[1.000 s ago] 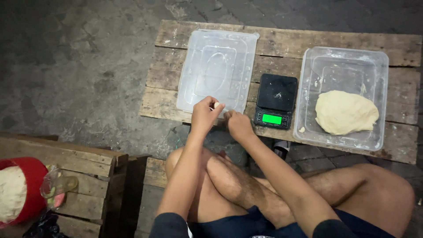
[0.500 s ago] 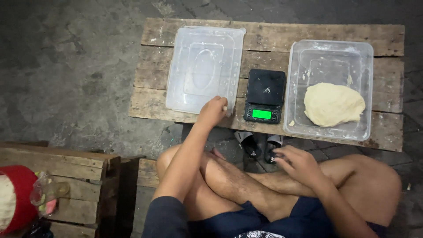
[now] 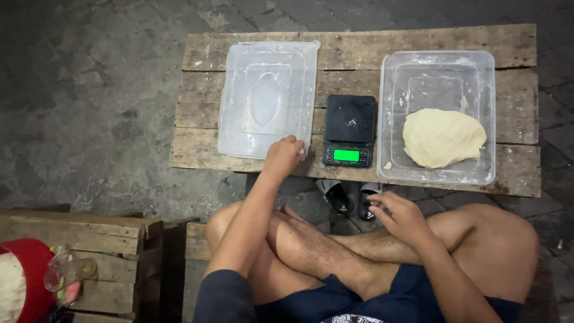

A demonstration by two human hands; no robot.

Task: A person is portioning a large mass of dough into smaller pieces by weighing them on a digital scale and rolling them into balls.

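Note:
My left hand (image 3: 281, 157) rests with curled fingers on the near right corner of a clear plastic lid (image 3: 268, 98) lying flat on a low wooden table (image 3: 359, 42). My right hand (image 3: 402, 216) hovers open over my crossed legs, holding nothing. A small black digital scale (image 3: 350, 130) with a lit green display sits between the lid and a clear plastic tub (image 3: 439, 66). A pale yellow lump of dough (image 3: 442, 137) lies inside the tub.
A pair of black sandals (image 3: 350, 197) lies under the table's near edge. A wooden crate (image 3: 89, 257) stands at my left, with a red container (image 3: 27, 281) of pale dough and a clear bag (image 3: 69, 272) beside it. The ground is dark stone.
My right hand has drawn back from the table edge near the scale down to my legs. My left hand stays at the lid's corner. The view has shifted slightly.

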